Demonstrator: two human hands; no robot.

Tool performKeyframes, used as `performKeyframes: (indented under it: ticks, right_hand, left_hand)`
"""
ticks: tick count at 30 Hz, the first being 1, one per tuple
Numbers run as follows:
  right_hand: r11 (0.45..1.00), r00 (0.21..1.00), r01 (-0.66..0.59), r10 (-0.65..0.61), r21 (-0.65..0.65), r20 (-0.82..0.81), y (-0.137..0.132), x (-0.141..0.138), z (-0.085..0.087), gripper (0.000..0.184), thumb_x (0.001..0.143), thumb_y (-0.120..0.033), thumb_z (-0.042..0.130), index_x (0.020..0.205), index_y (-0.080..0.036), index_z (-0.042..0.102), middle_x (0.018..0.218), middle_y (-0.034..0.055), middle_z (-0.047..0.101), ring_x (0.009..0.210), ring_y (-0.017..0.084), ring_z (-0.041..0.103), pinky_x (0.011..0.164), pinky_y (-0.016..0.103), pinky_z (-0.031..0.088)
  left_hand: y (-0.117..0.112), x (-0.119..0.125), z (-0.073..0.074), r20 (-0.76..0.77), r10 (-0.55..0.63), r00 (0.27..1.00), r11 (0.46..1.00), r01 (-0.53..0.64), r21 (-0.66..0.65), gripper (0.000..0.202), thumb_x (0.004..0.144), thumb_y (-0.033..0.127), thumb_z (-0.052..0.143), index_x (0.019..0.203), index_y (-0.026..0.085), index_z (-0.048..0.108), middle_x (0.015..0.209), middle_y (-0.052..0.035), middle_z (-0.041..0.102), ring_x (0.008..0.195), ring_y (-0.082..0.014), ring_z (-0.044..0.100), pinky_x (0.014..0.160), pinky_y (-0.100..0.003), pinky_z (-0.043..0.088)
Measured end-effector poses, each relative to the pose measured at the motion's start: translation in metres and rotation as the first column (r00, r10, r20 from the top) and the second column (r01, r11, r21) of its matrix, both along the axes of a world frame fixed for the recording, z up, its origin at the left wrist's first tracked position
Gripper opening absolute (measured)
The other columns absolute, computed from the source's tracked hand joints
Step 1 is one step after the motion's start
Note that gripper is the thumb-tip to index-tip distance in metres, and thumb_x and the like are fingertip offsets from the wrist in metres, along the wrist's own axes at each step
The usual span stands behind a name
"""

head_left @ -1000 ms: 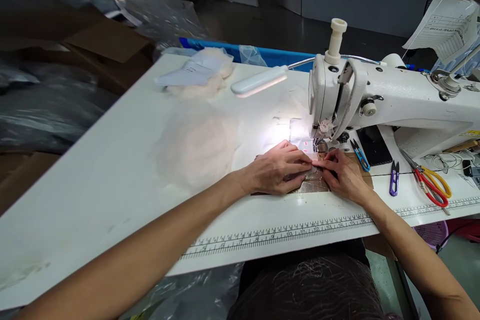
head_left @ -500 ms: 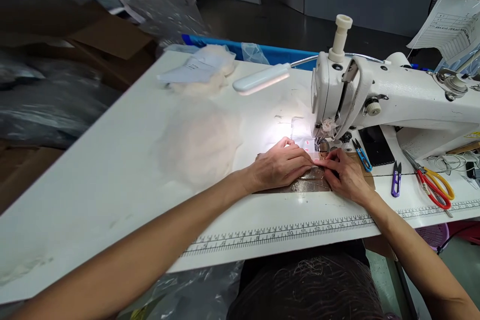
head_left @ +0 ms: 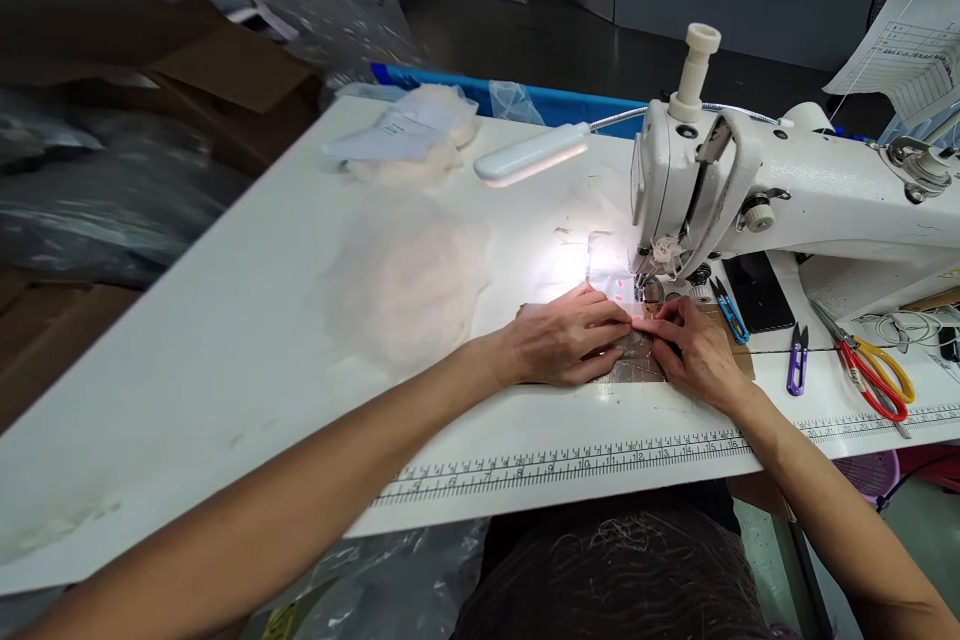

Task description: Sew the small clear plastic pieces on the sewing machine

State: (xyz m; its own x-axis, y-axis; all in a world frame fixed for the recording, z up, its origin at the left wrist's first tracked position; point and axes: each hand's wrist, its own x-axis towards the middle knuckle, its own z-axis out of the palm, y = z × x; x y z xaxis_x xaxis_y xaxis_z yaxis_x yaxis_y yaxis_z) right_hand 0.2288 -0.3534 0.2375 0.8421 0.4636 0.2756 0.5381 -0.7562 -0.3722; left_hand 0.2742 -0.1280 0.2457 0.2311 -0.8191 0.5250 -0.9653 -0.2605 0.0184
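Observation:
A white sewing machine stands at the right of a white table. My left hand lies flat, fingers stretched toward the needle, pressing a thin shiny brownish piece of material onto the table just in front of the presser foot. My right hand rests on the same piece from the right, its fingertips pinched together at the piece's edge and meeting the left fingertips. A lamp on a flexible neck lights the spot.
A pale fluffy pile lies left of my hands; another with a paper sheet sits farther back. Blue snips, purple snips, red-and-yellow scissors and a black phone lie right. A ruler strip runs along the front edge.
Both hands stay pressed on the material by the needle and have barely shifted. The view has drifted slightly left and down, so everything sits a little further right.

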Motion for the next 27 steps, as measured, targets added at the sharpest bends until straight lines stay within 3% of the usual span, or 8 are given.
performKeyframes:
  ticks: [13,20,27]
  right_hand:
    - [0.972,0.998,0.01,0.005,-0.235,0.064,0.006,-0.001,0.009,0.037,0.089,-0.013,0.048,0.119,-0.023,0.067,0.1,0.0096,0.059,0.083,0.021,0.059,0.065,0.03,0.051]
    - [0.95,1.0,0.022,-0.022,-0.313,0.005,0.011,-0.001,0.014,0.039,0.089,-0.014,0.047,0.124,-0.02,0.063,0.104,0.012,0.06,0.084,0.022,0.06,0.064,0.03,0.051]
    - [0.915,0.997,0.04,-0.062,-0.402,-0.04,0.015,0.002,0.019,0.043,0.091,-0.018,0.043,0.132,-0.025,0.058,0.106,0.0119,0.061,0.08,0.022,0.06,0.053,0.024,0.044]
  left_hand:
    - [-0.001,-0.002,0.003,0.051,0.074,0.996,0.983,-0.081,0.162,0.024,0.091,0.022,0.042,0.096,0.015,0.065,0.096,-0.0094,0.067,0.075,-0.0196,0.054,0.071,-0.038,0.043]
    - [0.002,-0.001,0.0,0.031,0.101,0.994,0.976,-0.105,0.189,0.028,0.092,0.026,0.04,0.097,0.013,0.065,0.1,-0.0124,0.066,0.077,-0.0212,0.055,0.072,-0.04,0.043]
    - [0.003,0.0,0.003,0.018,0.118,0.993,0.97,-0.119,0.212,0.028,0.091,0.028,0.04,0.095,0.012,0.063,0.098,-0.0116,0.066,0.076,-0.0214,0.055,0.072,-0.041,0.043]
